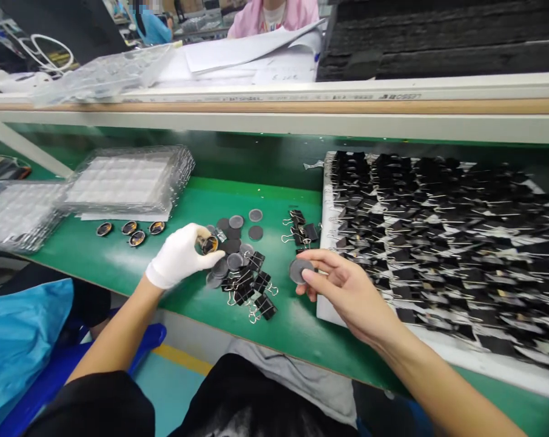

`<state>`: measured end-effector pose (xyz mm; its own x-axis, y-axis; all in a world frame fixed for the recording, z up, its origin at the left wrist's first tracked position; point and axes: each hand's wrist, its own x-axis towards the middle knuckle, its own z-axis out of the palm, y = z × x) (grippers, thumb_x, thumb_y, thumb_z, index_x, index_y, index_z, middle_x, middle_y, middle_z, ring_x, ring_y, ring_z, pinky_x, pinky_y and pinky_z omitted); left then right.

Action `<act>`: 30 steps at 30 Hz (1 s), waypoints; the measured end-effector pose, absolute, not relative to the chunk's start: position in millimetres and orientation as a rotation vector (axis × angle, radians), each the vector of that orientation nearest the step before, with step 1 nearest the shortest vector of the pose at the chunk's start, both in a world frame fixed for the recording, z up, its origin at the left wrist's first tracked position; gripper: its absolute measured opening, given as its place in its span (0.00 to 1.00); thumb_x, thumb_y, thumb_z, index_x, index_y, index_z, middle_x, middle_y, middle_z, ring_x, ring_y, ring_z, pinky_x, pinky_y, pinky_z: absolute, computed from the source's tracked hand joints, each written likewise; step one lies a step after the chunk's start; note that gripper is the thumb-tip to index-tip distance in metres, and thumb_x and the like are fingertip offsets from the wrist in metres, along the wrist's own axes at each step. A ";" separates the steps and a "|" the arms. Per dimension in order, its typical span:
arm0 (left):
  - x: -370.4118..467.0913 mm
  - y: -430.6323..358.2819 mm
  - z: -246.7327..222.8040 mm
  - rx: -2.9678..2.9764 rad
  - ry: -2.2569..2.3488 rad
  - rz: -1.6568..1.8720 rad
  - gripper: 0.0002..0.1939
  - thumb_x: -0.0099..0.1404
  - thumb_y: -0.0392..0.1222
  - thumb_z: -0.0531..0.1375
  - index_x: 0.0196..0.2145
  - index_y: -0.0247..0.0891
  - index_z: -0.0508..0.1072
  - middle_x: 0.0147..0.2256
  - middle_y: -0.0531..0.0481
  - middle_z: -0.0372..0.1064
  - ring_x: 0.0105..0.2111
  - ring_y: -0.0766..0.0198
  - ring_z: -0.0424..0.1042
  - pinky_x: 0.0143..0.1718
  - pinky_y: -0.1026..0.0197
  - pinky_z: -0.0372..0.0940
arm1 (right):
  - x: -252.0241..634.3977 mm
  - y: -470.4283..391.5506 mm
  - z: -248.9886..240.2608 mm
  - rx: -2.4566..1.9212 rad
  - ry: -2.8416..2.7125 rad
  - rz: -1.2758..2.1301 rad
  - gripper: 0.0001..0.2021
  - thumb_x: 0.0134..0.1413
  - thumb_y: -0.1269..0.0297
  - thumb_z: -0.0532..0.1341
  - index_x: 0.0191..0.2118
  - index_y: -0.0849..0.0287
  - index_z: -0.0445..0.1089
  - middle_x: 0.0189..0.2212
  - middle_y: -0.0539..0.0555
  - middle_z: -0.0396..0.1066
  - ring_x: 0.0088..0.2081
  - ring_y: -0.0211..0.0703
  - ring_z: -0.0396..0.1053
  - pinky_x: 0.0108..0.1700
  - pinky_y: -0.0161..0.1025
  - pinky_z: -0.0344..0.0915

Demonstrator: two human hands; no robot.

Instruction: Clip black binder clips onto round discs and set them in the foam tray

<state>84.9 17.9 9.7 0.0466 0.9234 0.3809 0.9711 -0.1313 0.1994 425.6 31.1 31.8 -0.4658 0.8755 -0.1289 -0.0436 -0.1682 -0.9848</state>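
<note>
My left hand (178,256), in a white glove, pinches a small round part (209,244) with a black rim and an orange-brown inside. Bare, my right hand (335,279) holds a flat grey disc (298,271) between thumb and fingers. On the green bench between them lie several loose dark and grey discs (236,222), some overlapping. A pile of black binder clips (244,286) with silver handles sits just right of my left hand. Beyond my right hand rests a smaller group of binder clips (296,227). Several similar round parts (136,237) lie left of my gloved hand.
A white board (331,309) packed with rows of black binder clips covers the right side. Stacked clear plastic trays (119,182) stand at the left. A white shelf edge (274,124) crosses above the bench, with papers (251,57) on it. People sit beyond and at the left.
</note>
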 end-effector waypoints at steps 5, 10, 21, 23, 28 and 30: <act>175.6 32.3 59.0 -2.509 -1.326 -0.668 0.21 0.59 0.60 0.65 0.36 0.39 0.72 0.32 0.47 0.74 0.34 0.56 0.75 0.38 0.56 0.69 | 426.6 27.9 37.6 -0.873 -1.445 1.605 0.14 0.54 0.59 0.72 0.44 0.54 0.72 0.36 0.51 0.76 0.39 0.39 0.73 0.42 0.37 0.69; 229.6 45.9 69.8 -2.657 -0.907 -0.489 0.15 0.66 0.52 0.59 0.36 0.35 0.73 0.32 0.44 0.73 0.32 0.55 0.73 0.35 0.54 0.65 | 432.2 31.9 38.8 -0.976 -1.443 1.498 0.16 0.46 0.60 0.76 0.35 0.56 0.69 0.33 0.49 0.73 0.33 0.37 0.70 0.35 0.36 0.66; 183.7 111.1 78.8 -2.632 -1.439 -0.226 0.20 0.75 0.54 0.50 0.42 0.40 0.77 0.36 0.48 0.75 0.35 0.58 0.75 0.38 0.58 0.62 | 454.7 49.6 40.9 -0.957 -0.997 1.722 0.21 0.49 0.57 0.75 0.47 0.56 0.74 0.34 0.51 0.78 0.35 0.40 0.77 0.39 0.38 0.74; 168.4 115.4 72.8 -2.608 -1.481 0.020 0.21 0.76 0.53 0.49 0.37 0.42 0.77 0.34 0.49 0.75 0.33 0.58 0.74 0.36 0.59 0.60 | 456.3 51.4 41.9 -0.969 -0.921 1.738 0.20 0.46 0.58 0.76 0.44 0.55 0.72 0.35 0.51 0.78 0.36 0.42 0.78 0.38 0.39 0.74; 157.4 86.8 59.1 -2.642 -1.468 0.180 0.29 0.68 0.69 0.53 0.30 0.42 0.75 0.26 0.49 0.71 0.25 0.58 0.69 0.29 0.58 0.54 | 455.8 51.3 41.7 -0.986 -0.919 1.772 0.21 0.44 0.57 0.77 0.42 0.55 0.70 0.36 0.52 0.80 0.38 0.44 0.79 0.41 0.40 0.75; 157.7 76.9 53.3 -2.604 -1.396 0.224 0.29 0.67 0.69 0.54 0.26 0.40 0.73 0.22 0.48 0.66 0.23 0.57 0.66 0.29 0.58 0.51 | 454.7 50.9 40.7 -0.976 -0.938 1.786 0.20 0.45 0.57 0.76 0.42 0.55 0.71 0.37 0.53 0.80 0.39 0.45 0.79 0.42 0.40 0.75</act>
